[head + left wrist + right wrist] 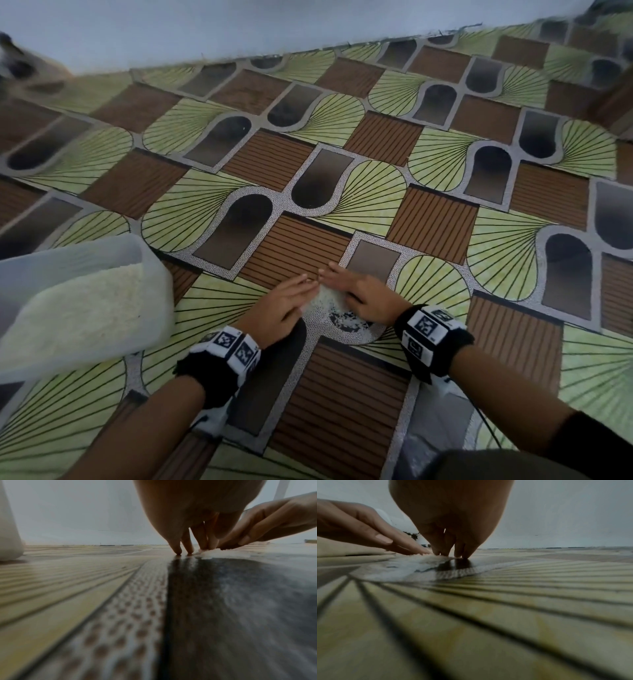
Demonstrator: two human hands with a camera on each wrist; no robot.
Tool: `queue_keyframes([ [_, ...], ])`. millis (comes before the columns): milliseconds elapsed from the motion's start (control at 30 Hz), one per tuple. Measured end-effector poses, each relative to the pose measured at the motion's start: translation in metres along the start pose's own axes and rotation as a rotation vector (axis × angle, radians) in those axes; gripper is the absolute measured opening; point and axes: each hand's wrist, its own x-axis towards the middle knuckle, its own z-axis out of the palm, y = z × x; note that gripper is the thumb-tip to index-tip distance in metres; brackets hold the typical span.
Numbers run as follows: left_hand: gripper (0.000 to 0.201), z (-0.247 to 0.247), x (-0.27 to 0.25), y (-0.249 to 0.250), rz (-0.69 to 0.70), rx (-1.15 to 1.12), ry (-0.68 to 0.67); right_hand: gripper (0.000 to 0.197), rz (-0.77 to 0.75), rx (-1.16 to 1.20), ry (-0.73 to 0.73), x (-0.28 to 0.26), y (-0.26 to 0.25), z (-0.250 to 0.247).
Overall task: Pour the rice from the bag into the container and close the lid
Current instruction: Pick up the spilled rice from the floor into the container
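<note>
A small heap of spilled rice (327,301) lies on the patterned floor mat (342,164). My left hand (291,301) and right hand (356,291) rest on the mat on either side of it, fingers straight and angled towards each other, the tips nearly meeting beyond the heap. The left wrist view shows my left fingertips (178,551) on the mat beside the rice (217,553). In the right wrist view my right fingertips (465,555) touch the edge of the rice (419,562). The translucent container (68,301), open and holding rice, stands at the left. No bag or lid is visible.
A pale wall (239,24) bounds the mat at the back. A blurred tan and grey object (20,65) sits at the far left by the wall. A grey patch (435,442) lies near my right forearm.
</note>
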Motion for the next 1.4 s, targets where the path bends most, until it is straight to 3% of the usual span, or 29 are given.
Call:
queue_keyframes([
  [100, 0.049, 0.001, -0.006, 0.003, 0.02, -0.056, 0.059, 0.059, -0.024, 0.059, 0.052, -0.007, -0.001, 0.008],
  [233, 0.051, 0.0, -0.006, 0.006, -0.068, -0.094, 0.22, 0.049, -0.015, -0.002, 0.189, -0.008, -0.003, 0.009],
  [333, 0.07, 0.004, -0.005, 0.004, -0.108, -0.012, 0.199, 0.051, -0.025, -0.077, 0.147, -0.004, -0.003, 0.014],
  [400, 0.072, 0.008, -0.003, 0.002, -0.09, 0.024, 0.192, 0.056, -0.052, -0.109, 0.105, -0.004, -0.004, 0.018],
  [500, 0.064, 0.01, -0.001, 0.005, -0.113, -0.026, 0.22, 0.054, -0.052, -0.113, 0.142, -0.007, -0.009, 0.02],
  [767, 0.048, 0.01, 0.007, 0.024, -0.299, -0.119, 0.282, 0.035, 0.05, -0.193, 0.463, -0.007, -0.025, 0.03],
  [867, 0.031, 0.009, 0.007, 0.026, -0.27, -0.107, 0.275, 0.023, 0.087, -0.167, 0.514, -0.007, -0.03, 0.025],
  [967, 0.016, 0.007, 0.008, 0.025, -0.231, -0.053, 0.237, 0.013, 0.148, -0.119, 0.477, -0.005, -0.035, 0.021],
  [1167, 0.013, -0.004, 0.017, 0.031, -0.264, 0.027, 0.162, 0.014, 0.389, -0.082, 0.365, 0.004, -0.05, 0.007],
  [1267, 0.015, -0.013, 0.019, 0.038, -0.275, 0.066, 0.077, 0.013, 0.522, 0.061, 0.401, 0.003, -0.055, 0.003],
  [1400, 0.016, -0.026, 0.014, 0.049, -0.309, 0.005, 0.136, 0.016, 0.623, 0.28, 0.449, -0.007, -0.062, -0.004],
])
